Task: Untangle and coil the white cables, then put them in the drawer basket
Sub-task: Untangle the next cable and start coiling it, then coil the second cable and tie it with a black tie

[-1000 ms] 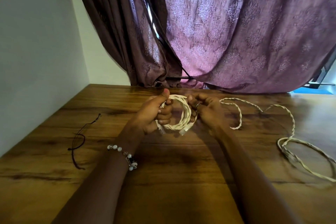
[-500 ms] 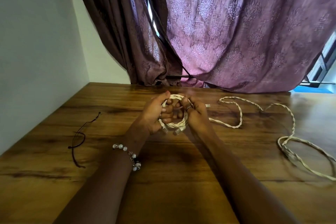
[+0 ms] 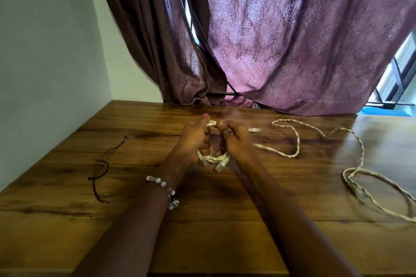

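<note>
A small coil of white twisted cable [image 3: 212, 158] is held between both hands over the middle of the wooden table [image 3: 202, 220]. My left hand [image 3: 191, 139] grips its left side, thumb up. My right hand [image 3: 235, 140] grips its right side. Two clear plugs hang from the coil's lower edge. The rest of the white cable [image 3: 292, 139] trails right from my right hand across the table, with a plug end [image 3: 254, 129] lying beyond my knuckles. Farther right it ends in a loose loop [image 3: 378, 191]. No drawer basket is in view.
A thin black cord [image 3: 102, 166] lies on the table at the left. A white wall runs along the left side. Purple curtains [image 3: 281, 40] hang behind the table's far edge, with a window at the far right.
My hands have closed in toward each other around the coil, hiding most of it. The trailing cable has been drawn left toward my right hand.
</note>
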Motion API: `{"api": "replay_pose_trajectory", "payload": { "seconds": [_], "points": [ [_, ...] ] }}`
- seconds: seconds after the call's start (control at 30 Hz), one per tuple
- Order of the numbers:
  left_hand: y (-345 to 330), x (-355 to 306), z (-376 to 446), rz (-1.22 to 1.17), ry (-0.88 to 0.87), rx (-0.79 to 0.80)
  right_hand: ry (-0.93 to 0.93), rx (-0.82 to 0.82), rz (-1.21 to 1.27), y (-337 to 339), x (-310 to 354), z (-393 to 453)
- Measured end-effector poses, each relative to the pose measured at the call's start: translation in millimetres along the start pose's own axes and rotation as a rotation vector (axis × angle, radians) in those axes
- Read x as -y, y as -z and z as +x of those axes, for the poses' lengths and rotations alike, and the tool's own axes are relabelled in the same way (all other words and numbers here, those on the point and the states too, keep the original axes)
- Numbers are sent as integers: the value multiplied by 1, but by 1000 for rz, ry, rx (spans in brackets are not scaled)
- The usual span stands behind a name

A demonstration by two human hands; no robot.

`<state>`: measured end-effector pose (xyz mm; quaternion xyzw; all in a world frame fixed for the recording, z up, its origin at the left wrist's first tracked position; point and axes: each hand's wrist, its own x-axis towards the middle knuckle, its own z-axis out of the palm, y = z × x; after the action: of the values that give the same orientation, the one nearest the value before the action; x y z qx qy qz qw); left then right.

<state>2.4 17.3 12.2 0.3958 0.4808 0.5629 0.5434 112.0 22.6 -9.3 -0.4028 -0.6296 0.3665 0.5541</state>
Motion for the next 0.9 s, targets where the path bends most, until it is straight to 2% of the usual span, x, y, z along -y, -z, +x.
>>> {"api": "replay_pose_trajectory", "payload": {
  "seconds": [0.07,0.13,0.27,0.37,0.5,0.57,0.63,0.77,0.83,0.9],
  "points": [
    [-2,0,-2,26,-60,-22,-106,64,215,2,11,-4],
    [-4,1,-3,61,-117,-35,-165,101,302,5,21,-5],
    [-5,5,-4,79,-173,-51,-305,19,387,6,25,-2],
    [0,0,-13,-22,-73,-10,-331,-53,426,0,28,-5],
    [23,-10,-28,-235,191,116,-355,-103,419,-13,34,-14],
    [40,-14,-38,-234,210,127,-389,-97,432,-21,38,-18],
    [64,-22,-49,-33,127,18,-424,-68,465,-27,42,-19],
    [125,-36,-63,317,-148,-264,-462,9,488,-34,49,-22],
    [156,-41,-64,617,-259,-434,-472,47,489,-38,53,-26],
    [182,-44,-62,893,-288,-530,-476,70,488,-42,55,-29]
  ]
}}
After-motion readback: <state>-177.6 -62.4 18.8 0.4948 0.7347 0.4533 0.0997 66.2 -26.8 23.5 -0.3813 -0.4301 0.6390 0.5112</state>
